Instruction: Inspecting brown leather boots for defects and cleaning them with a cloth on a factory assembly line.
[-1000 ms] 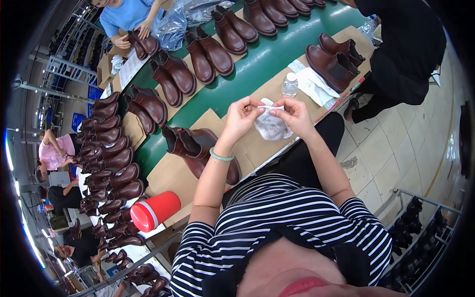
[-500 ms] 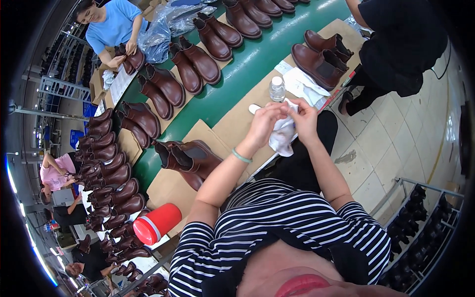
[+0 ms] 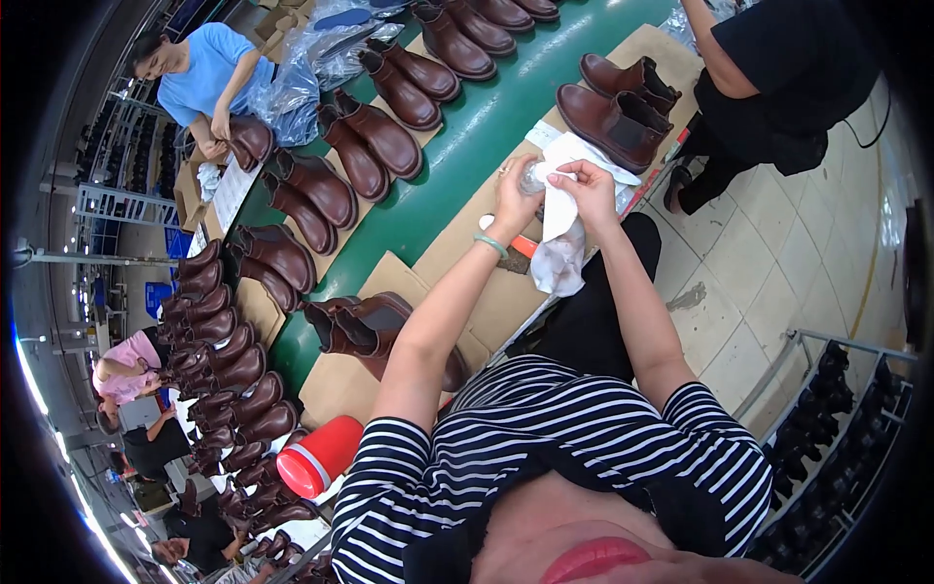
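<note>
My left hand (image 3: pixel 516 200) is closed around a small clear plastic bottle (image 3: pixel 531 179), tilted toward my right hand. The bottle's white top is against a white cloth (image 3: pixel 558 216). My right hand (image 3: pixel 590 195) pinches that cloth at the bottle's top; its soiled lower end hangs down beside the cardboard edge. Whether the cap is on I cannot tell. Below my left wrist lies a partly hidden orange and dark item (image 3: pixel 525 247). A pair of brown ankle boots (image 3: pixel 375 331) stands by my left forearm, and another brown pair (image 3: pixel 618 115) sits beyond my hands.
Cardboard sheets (image 3: pixel 467 238) line the near edge of the green table (image 3: pixel 467 127). Rows of brown boots (image 3: pixel 375 146) stand across it. A red flask (image 3: pixel 319 456) is at lower left. A co-worker in blue (image 3: pixel 216 73) handles a boot; a person in black (image 3: pixel 788 88) stands at right.
My left hand has taken hold of the bottle, which stood on the cardboard. Both hands have moved a little farther out, and the cloth now meets the bottle's top.
</note>
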{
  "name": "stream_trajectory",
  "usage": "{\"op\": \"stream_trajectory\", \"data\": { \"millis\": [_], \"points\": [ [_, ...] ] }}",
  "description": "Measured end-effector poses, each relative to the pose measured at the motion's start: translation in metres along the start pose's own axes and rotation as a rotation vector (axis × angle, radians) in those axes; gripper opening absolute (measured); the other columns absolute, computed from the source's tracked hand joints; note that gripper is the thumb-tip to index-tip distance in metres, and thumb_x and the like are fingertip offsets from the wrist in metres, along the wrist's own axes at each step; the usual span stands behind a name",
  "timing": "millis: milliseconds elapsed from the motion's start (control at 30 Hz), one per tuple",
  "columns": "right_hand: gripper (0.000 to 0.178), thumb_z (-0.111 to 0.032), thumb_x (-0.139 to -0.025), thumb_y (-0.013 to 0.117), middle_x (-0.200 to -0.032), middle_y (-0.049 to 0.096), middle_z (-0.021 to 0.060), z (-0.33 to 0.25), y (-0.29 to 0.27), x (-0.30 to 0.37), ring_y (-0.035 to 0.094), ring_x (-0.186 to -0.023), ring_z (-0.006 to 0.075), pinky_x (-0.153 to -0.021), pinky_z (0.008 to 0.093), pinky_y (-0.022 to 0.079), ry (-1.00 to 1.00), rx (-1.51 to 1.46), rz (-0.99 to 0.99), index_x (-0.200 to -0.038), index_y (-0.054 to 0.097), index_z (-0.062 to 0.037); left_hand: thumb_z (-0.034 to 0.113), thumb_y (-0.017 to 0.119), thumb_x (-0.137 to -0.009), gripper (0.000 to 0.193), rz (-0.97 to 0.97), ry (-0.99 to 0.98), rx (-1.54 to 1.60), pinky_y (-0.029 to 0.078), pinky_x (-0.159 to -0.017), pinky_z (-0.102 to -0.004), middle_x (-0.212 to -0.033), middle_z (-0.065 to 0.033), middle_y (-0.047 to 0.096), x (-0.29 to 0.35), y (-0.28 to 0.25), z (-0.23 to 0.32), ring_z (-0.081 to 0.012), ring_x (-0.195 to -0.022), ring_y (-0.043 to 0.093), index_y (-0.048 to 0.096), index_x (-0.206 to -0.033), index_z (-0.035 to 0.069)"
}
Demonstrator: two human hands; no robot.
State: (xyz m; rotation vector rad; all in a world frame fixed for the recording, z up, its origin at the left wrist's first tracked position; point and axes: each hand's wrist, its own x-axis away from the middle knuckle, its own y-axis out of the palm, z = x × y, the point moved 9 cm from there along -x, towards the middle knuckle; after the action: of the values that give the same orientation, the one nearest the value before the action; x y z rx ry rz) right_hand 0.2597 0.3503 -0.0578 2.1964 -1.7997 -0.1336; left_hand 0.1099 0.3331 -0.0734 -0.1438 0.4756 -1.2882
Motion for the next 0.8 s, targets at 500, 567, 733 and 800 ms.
{"op": "stream_trajectory", "data": {
  "millis": [500, 567, 733, 800],
  "points": [
    [0.020, 0.004, -0.074, 0.075, -0.083, 0.069, 0.0087, -0.019, 0.016, -0.002, 0.065, -0.073, 0.0108, -0.066, 0.0225, 0.052, -0.002, -0.038, -0.231, -0.089, 0.061, 0.0008, -0.004, 0.065, -0.063, 0.048, -0.127, 0.564, -0.591, 0.023, -0.106, -0.0666, -0.118, -0.0061, 0.054, -0.033, -0.041, 0.121, -0.0321, -0.123, 0.042, 0.062, -0.107, 0.014],
    [0.020, 0.004, -0.075, 0.074, -0.083, 0.069, 0.0089, -0.018, 0.015, -0.004, 0.065, -0.074, 0.0111, -0.066, 0.0228, 0.052, -0.009, -0.047, -0.230, -0.089, 0.061, 0.0008, -0.004, 0.064, -0.063, 0.047, -0.172, 0.603, -0.699, 0.023, -0.106, -0.0655, -0.119, -0.0059, 0.054, -0.034, -0.036, 0.126, -0.0319, -0.123, 0.041, 0.062, -0.106, 0.014],
    [0.020, 0.006, -0.075, 0.073, -0.085, 0.069, 0.0086, -0.011, 0.010, -0.008, 0.065, -0.077, 0.0114, -0.070, 0.0231, 0.052, 0.015, -0.058, -0.210, -0.090, 0.061, 0.0015, -0.004, 0.064, -0.064, 0.046, -0.181, 0.678, -0.787, 0.023, -0.106, -0.0635, -0.120, -0.0056, 0.055, -0.036, -0.029, 0.132, -0.0313, -0.124, 0.041, 0.063, -0.107, 0.014],
    [0.020, 0.007, -0.075, 0.072, -0.085, 0.069, 0.0084, -0.009, 0.008, -0.010, 0.065, -0.078, 0.0116, -0.071, 0.0232, 0.053, 0.010, -0.051, -0.207, -0.091, 0.061, 0.0015, -0.003, 0.066, -0.063, 0.048, -0.184, 0.681, -0.823, 0.025, -0.106, -0.0614, -0.120, -0.0055, 0.055, -0.038, -0.026, 0.130, -0.0311, -0.124, 0.042, 0.063, -0.109, 0.014]
  ]
}}
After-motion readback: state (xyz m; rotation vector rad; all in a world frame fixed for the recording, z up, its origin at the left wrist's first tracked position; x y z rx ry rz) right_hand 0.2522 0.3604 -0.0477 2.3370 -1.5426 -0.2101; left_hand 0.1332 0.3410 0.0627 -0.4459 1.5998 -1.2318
